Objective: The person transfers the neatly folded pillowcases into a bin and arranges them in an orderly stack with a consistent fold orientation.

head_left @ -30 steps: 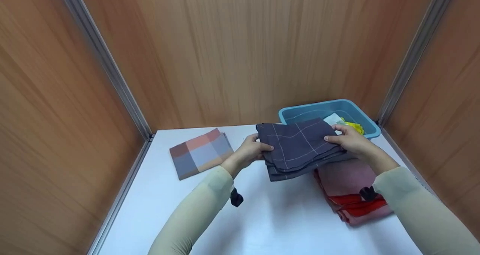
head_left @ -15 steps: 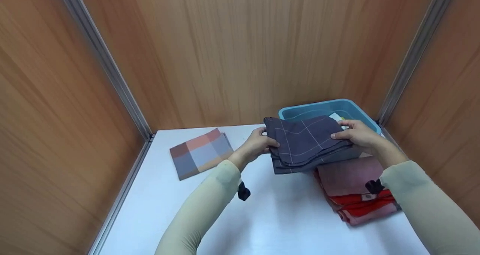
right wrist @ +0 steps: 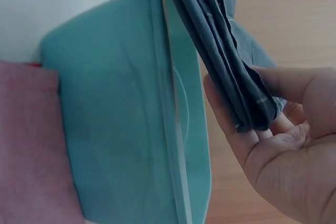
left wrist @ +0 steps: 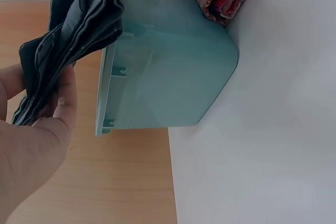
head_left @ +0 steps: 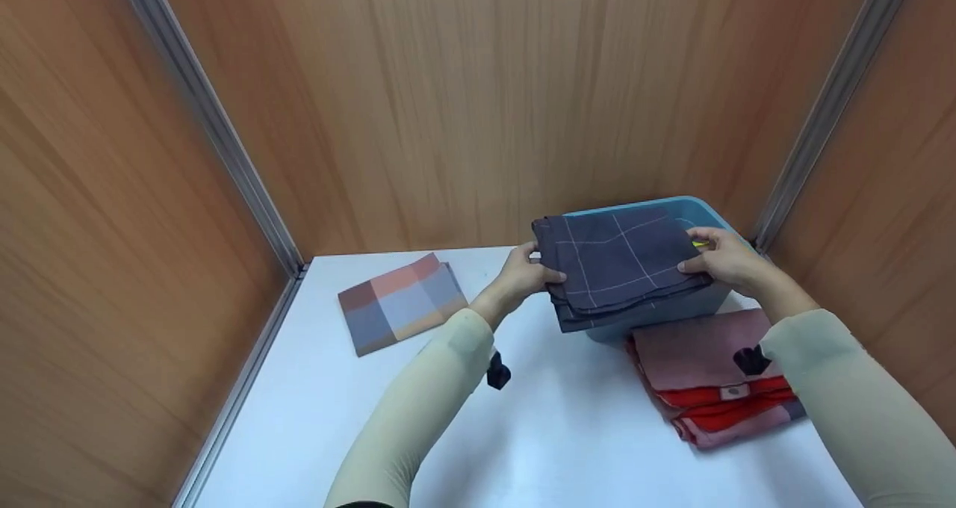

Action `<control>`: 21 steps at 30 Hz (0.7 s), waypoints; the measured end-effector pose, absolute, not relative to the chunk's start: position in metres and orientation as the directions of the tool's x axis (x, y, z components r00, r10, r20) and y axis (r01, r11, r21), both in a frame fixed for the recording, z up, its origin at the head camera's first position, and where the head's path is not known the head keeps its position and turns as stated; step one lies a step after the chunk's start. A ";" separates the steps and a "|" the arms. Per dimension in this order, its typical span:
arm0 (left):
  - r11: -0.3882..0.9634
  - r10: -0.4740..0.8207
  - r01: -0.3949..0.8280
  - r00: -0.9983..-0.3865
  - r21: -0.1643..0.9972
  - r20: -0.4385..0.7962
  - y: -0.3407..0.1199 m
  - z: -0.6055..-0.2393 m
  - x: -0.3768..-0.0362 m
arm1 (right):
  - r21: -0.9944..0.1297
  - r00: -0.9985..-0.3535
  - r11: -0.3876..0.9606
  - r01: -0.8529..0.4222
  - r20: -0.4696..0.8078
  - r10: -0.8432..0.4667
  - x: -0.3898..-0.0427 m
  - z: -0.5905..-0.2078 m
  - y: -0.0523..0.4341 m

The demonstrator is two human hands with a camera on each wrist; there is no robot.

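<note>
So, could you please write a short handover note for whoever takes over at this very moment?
Left hand and right hand each grip one end of the folded grey cloth, held just above the blue tub. Not yet set down in it. A pink and red folded cloth lies on the white table beside the tub; a checked cloth lies at the far left.

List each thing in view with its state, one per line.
Dark cloth: folded, held over the bin by both hands.
Bin: upright, open-topped, mostly covered by the cloth.
Red cloths: folded, stacked on the table.
Checked cloth: folded, flat.
Left hand: gripping cloth.
Right hand: gripping cloth.
</note>
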State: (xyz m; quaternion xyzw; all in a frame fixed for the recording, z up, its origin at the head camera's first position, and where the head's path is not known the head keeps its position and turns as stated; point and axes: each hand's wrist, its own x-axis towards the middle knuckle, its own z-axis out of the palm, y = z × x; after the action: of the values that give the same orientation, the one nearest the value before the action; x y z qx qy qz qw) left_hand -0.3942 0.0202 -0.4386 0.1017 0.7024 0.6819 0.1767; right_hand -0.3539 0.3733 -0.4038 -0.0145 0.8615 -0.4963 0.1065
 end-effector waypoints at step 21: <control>0.051 0.289 0.050 -0.957 0.997 0.033 0.057 -0.414 -0.418 | -0.863 -0.997 0.504 0.044 -0.003 0.081 -0.376 -0.389 0.383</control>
State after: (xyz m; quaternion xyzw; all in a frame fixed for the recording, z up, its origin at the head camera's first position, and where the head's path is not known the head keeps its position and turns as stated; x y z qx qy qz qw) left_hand -0.4182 0.0571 -0.4139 0.1176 0.7195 0.6788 0.0878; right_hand -0.3757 0.3827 -0.3894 0.0361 0.8669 -0.4968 -0.0187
